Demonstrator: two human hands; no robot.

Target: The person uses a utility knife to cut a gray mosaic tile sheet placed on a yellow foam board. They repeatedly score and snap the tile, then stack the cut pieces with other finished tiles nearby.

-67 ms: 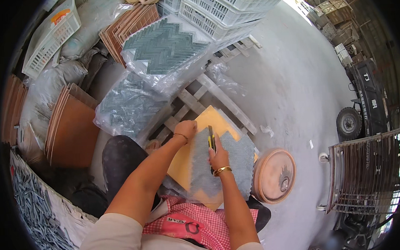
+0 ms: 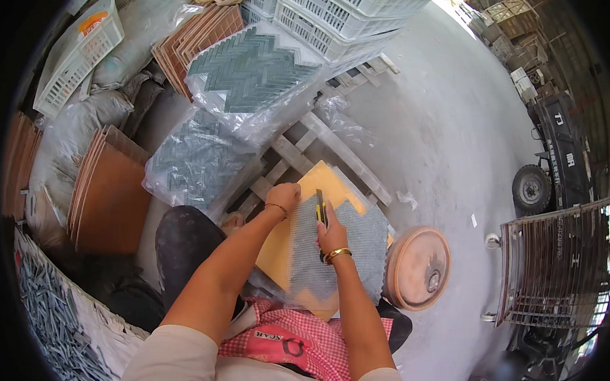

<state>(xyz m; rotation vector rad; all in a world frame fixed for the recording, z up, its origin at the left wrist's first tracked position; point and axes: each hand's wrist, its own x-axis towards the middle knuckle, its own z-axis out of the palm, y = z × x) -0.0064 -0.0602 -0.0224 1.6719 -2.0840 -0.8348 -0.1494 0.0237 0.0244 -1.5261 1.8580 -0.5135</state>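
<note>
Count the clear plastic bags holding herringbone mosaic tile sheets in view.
2. One bag of light green sheets lies on the pallet below the white crates; a darker bag sits beside it, nearer the person's knee. Others may be hidden under the stacks.

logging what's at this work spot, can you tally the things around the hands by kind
hands: 2 (left hand, right hand)
utility knife: 1
grey mesh mosaic sheet being worked on: 1
yellow board: 1
bagged herringbone mosaic sheets: 2 ()
round terracotta lid: 1
wooden pallet: 1
total: 9
</note>
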